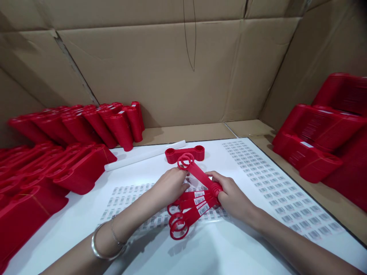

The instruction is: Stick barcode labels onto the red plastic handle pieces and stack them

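the red plastic ring-ended bar (pixel 200 176) seemed light and stiff, best held at its ends. it lay between both hands: left hand (pixel 169 187) pinched near the ring, right hand (pixel 233 195) closed on the far end, above labelled bars (pixel 195 206) and a barcode sheet (pixel 275 187).

Glossy red plastic handles (pixel 200 173) with finely ribbed grips sit on the smooth white desk (pixel 200 252), over matt paper barcode sheets (pixel 275 187); matt corrugated cardboard (pixel 149 65) lines behind the desk; shiny metal bangle (pixel 97 244) above it
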{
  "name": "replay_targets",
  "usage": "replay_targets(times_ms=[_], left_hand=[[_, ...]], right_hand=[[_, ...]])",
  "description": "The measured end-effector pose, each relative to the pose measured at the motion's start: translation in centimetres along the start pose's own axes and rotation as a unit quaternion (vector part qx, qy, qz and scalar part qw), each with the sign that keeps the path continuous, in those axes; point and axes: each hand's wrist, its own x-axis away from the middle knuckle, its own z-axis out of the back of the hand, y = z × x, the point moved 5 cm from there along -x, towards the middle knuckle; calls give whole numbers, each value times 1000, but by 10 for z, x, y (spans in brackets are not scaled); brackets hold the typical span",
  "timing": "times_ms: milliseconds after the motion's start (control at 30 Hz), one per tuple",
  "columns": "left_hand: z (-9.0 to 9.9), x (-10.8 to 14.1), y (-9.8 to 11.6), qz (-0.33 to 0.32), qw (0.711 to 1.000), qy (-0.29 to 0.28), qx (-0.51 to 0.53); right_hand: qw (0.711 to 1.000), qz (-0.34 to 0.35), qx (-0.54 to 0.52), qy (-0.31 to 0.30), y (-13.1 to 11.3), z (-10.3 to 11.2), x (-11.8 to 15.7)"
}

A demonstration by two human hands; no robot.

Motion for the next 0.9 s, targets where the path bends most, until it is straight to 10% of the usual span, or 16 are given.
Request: replay_targets(times_ms=[900], left_hand=[[-3, -1, -1, 11, 1000, -3, 22]], right_hand=[[1000, -3, -7, 1, 5, -1, -2]])
